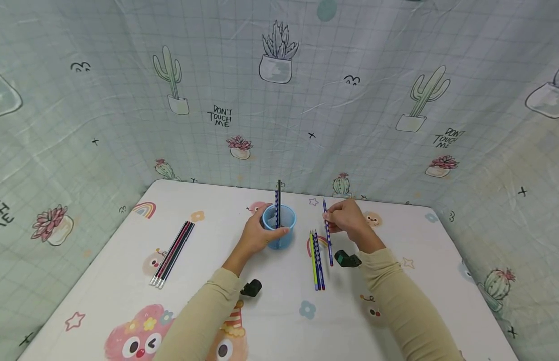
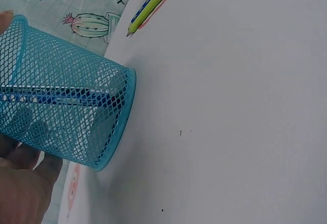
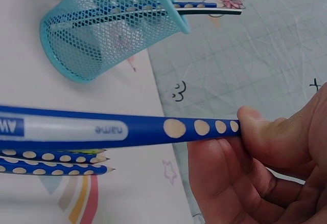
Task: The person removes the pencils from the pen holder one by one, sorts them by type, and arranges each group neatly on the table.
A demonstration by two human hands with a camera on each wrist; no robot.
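Note:
A light blue mesh pencil cup (image 1: 286, 239) stands in my left hand (image 1: 254, 233), whose thumb and fingers grip its side. Upright in the cup are a dotted blue pencil and a black-and-white striped one (image 1: 280, 198). To the right of the cup, my right hand (image 1: 349, 218) pinches a blue pencil (image 3: 102, 128) near its upper end between thumb and fingers. Pale oval dots and a "name" label show along this pencil. Just left of it lie several loose pencils (image 1: 317, 265), dotted blue ones and a yellow-green one, side by side on the table.
At the left, several dark and red pencils (image 1: 172, 254) lie in a slanted bundle. The white table (image 1: 279, 321) carries printed cartoon figures, and a cactus-print cloth (image 1: 306, 125) hangs behind it and at its sides. Dark wrist devices (image 1: 348, 258) sit by both wrists.

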